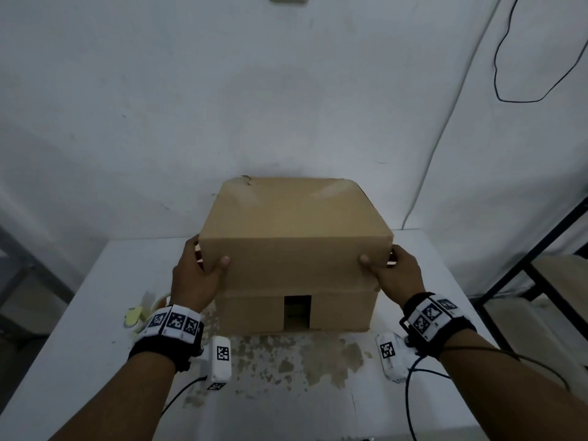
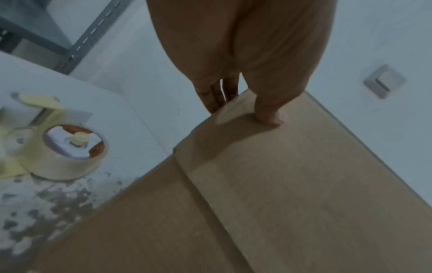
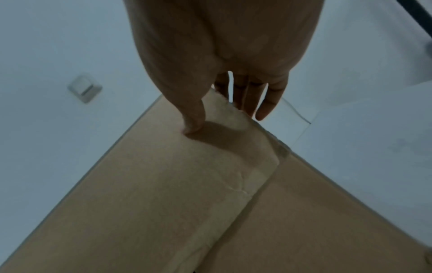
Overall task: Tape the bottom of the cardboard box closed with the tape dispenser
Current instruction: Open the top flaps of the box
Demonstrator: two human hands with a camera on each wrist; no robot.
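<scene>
A brown cardboard box [image 1: 296, 224] stands on the white table, its upper face closed and a small rectangular hole [image 1: 297, 313] low in its front. My left hand [image 1: 208, 254] grips the box's near left upper corner, thumb on the front, fingers round the side. My right hand [image 1: 380, 257] grips the near right upper corner the same way. The wrist views show each thumb pressed on the cardboard [image 2: 304, 184] [image 3: 163, 184]. The yellowish tape dispenser [image 2: 70, 153] with its tape roll lies on the table left of the box, partly hidden behind my left wrist in the head view [image 1: 140, 313].
The table [image 1: 95, 345] has worn grey patches in front of the box. A white wall rises close behind. A dark metal rack [image 1: 525, 265] stands at the right, grey shelving [image 2: 77, 44] at the left. A black cable [image 1: 496, 58] hangs on the wall.
</scene>
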